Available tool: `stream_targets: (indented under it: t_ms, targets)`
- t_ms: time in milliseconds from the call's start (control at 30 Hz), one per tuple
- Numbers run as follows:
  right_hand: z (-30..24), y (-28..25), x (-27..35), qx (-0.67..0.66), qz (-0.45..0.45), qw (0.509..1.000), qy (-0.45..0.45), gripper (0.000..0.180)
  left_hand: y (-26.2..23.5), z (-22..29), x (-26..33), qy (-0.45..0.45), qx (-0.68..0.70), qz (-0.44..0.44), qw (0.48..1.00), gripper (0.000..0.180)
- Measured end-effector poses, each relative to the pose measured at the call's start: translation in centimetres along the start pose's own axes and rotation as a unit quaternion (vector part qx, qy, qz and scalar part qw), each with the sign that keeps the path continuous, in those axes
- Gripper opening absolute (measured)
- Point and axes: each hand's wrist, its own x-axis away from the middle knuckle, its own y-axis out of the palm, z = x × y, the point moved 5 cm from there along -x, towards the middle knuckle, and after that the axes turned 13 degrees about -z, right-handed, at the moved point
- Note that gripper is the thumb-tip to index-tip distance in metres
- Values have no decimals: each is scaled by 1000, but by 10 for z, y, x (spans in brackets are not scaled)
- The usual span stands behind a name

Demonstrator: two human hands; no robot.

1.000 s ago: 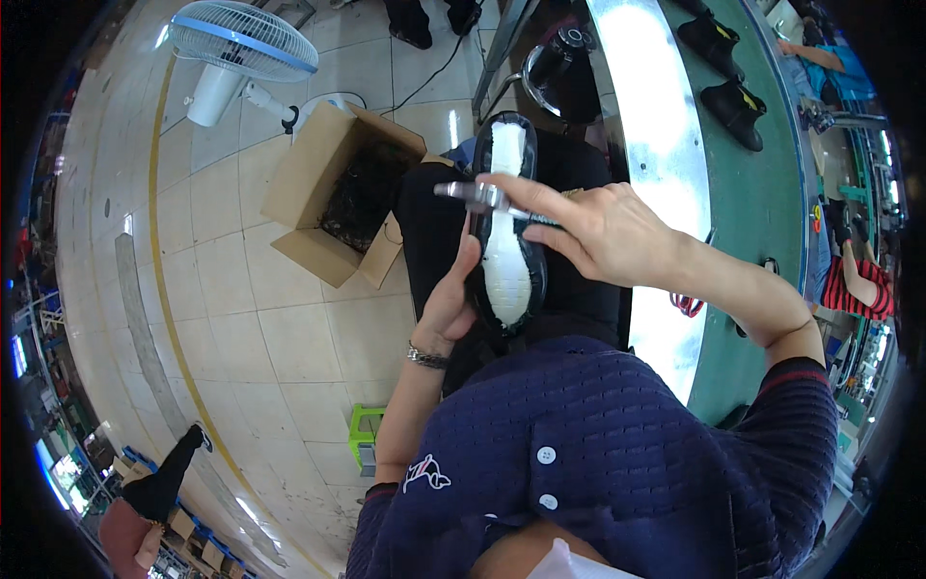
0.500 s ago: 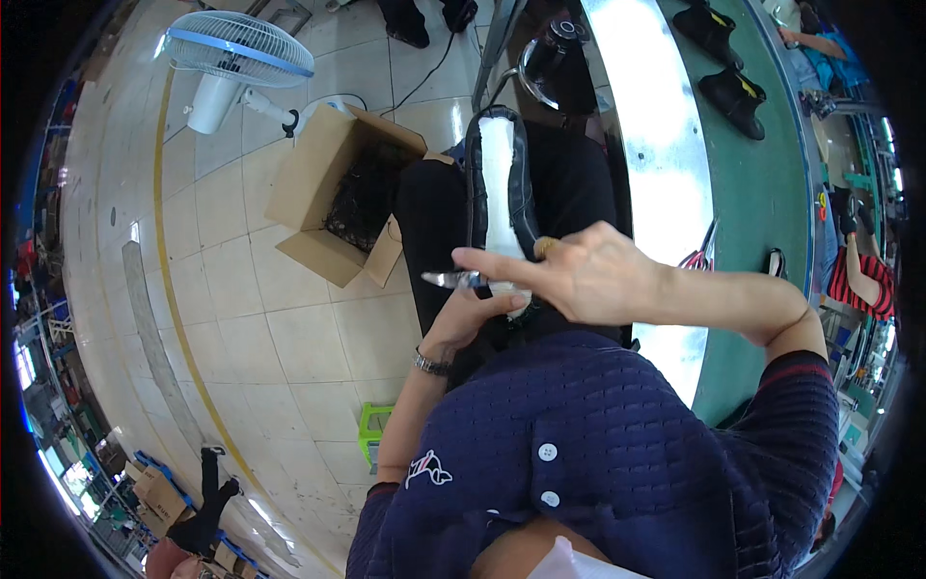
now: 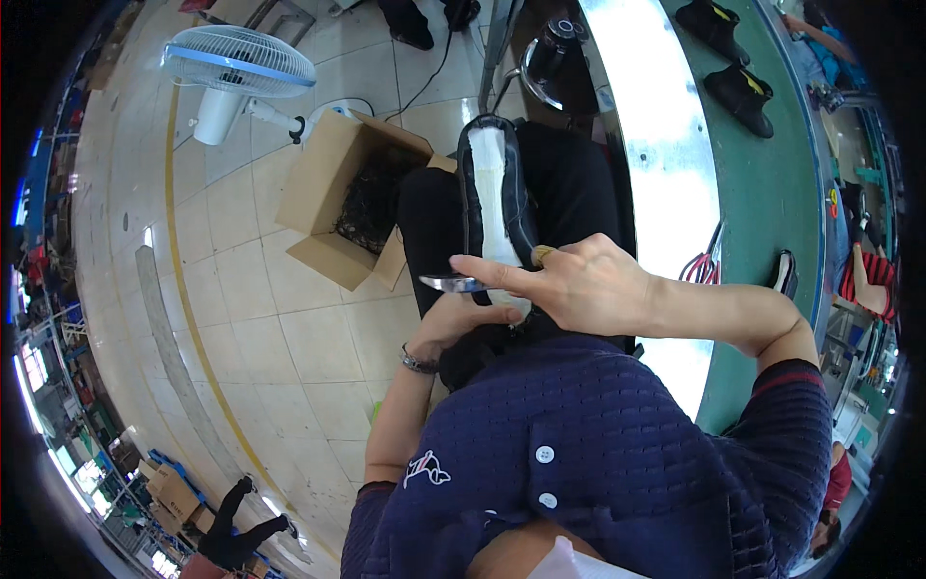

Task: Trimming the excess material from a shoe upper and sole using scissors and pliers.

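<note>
A black shoe upper lies across my lap, its underside turned up. A long white strip runs down its middle between the dark folded edges. My left hand grips the near end, thumb pressed on the white part and the other fingers hidden below. Over that same end, my right hand is closed around a silver-bladed tool with its index finger stretched along it. The tool's pointed tip sticks out to the left; its handle is hidden in the hand.
An open cardboard box with black scraps stands on the floor at my left, a white fan beyond it. To my right run a metal ledge and a green conveyor belt carrying black shoes. Red-handled scissors lie there.
My right hand and the tool have shifted slightly downward, still over the near end of the upper. The view has turned a little, and shoes on the belt appear slightly displaced.
</note>
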Motion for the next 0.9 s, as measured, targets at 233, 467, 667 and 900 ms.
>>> stream_targets:
  t_ms: [233,467,667,900]
  targets:
    - [59,4,3,-142,88,981,95,61,-33,27,-48,55,218,28,974,76]
    - [128,62,98,-206,339,869,297,59,-3,39,-39,106,60,60,991,101]
    - [209,152,131,-150,272,825,472,56,15,52,-48,261,-141,47,954,140]
    - [178,156,125,-195,377,867,263,74,41,63,-67,249,-181,-35,951,146]
